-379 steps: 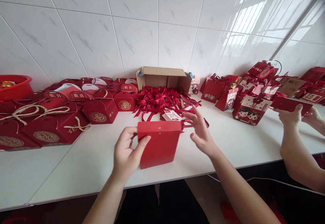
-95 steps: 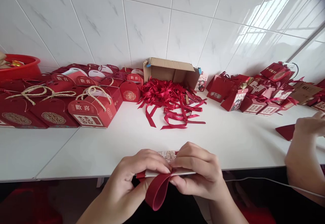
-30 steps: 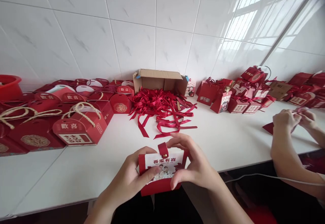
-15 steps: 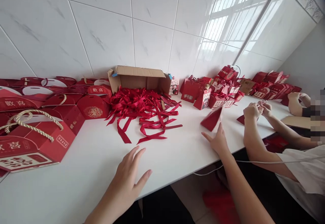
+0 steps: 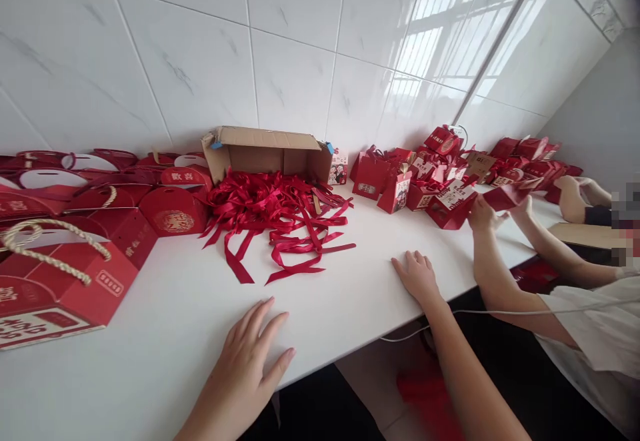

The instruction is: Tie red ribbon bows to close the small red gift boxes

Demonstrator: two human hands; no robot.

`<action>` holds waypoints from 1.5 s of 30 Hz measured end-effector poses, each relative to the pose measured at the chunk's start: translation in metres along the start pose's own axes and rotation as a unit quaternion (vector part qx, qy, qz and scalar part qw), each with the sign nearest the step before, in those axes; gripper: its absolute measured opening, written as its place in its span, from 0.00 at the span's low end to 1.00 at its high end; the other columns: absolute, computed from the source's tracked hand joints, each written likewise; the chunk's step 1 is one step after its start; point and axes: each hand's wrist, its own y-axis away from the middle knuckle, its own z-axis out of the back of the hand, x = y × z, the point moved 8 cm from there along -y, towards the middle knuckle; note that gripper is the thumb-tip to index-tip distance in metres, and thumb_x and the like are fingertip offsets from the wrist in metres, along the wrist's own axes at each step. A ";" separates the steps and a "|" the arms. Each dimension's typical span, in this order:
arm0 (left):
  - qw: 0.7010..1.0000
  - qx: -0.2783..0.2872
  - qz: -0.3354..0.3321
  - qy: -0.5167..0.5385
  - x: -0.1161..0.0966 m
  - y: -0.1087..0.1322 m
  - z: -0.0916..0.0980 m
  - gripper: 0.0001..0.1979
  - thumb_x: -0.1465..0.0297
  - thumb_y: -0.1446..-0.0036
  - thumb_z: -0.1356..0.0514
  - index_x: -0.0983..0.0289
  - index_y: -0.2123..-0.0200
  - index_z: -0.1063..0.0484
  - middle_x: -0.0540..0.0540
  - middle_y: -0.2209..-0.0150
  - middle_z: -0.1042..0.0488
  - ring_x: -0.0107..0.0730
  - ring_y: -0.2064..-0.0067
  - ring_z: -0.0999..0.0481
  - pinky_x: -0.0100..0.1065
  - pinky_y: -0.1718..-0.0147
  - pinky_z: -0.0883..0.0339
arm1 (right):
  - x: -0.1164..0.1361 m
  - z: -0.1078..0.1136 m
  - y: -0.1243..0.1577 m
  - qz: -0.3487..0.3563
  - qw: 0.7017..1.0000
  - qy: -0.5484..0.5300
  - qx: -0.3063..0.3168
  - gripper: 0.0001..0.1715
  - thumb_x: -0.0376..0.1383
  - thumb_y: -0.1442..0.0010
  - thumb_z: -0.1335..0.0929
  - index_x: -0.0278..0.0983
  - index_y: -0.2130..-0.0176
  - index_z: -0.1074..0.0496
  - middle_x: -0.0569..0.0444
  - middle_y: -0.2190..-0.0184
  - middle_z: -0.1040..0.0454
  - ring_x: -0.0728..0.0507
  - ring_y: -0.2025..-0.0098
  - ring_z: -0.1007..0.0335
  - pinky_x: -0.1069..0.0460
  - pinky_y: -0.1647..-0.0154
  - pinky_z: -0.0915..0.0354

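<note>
My left hand [image 5: 250, 358] lies flat on the white table [image 5: 190, 321] near its front edge, fingers spread, holding nothing. My right hand [image 5: 417, 274] rests palm down on the table farther right, also empty. A heap of red ribbons [image 5: 280, 218] lies beyond both hands, spilling from a cardboard box [image 5: 265, 151] tipped on its side. A small red gift box [image 5: 453, 201] with a printed white front stands among others to the right of my right hand.
Large red gift boxes with rope handles [image 5: 55, 274] fill the table's left side. Small red boxes [image 5: 400, 181] crowd the back right along the tiled wall. A seated person's hands [image 5: 487, 214] hold a flat red box piece [image 5: 507, 196] at the right.
I let go of the small printed box I held in both hands; it went to the right pile. My hands now lie empty on the table. My view swung right.
</note>
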 end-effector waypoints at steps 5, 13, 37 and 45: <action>1.000 0.007 0.011 0.007 -0.005 0.001 0.005 0.20 0.60 0.38 0.44 0.54 0.43 0.32 0.57 0.36 0.37 0.54 0.36 0.38 0.53 0.45 0.32 | 0.080 -0.009 -0.004 0.139 0.989 -0.024 0.049 0.26 0.31 0.35 0.43 0.37 0.39 0.36 0.39 0.36 0.40 0.32 0.34 0.47 0.33 0.40 0.44; 0.999 0.023 0.025 0.004 -0.008 0.000 0.009 0.20 0.62 0.37 0.45 0.55 0.43 0.31 0.57 0.35 0.38 0.52 0.36 0.38 0.53 0.44 0.33 | 0.214 -0.004 0.004 0.357 0.928 -0.077 0.066 0.18 0.43 0.44 0.28 0.40 0.54 0.23 0.45 0.38 0.36 0.33 0.36 0.44 0.40 0.40 0.40; 0.900 0.002 0.163 0.404 -0.005 0.050 0.039 0.19 0.57 0.34 0.51 0.62 0.68 0.30 0.50 0.76 0.34 0.27 0.75 0.34 0.30 0.72 0.38 | 0.238 0.055 0.175 0.167 0.431 -0.772 0.436 0.02 0.34 0.36 0.32 0.39 0.63 0.33 0.60 0.74 0.30 0.57 0.80 0.38 0.59 0.75 0.40; 0.862 -0.194 0.211 0.418 0.065 0.080 0.135 0.25 0.50 0.42 0.43 0.61 0.80 0.43 0.46 0.79 0.46 0.27 0.77 0.47 0.31 0.78 0.53 | 0.196 0.059 0.143 0.009 0.234 -0.865 0.443 0.10 0.21 0.48 0.30 0.34 0.71 0.28 0.59 0.76 0.28 0.62 0.87 0.53 0.63 0.80 0.38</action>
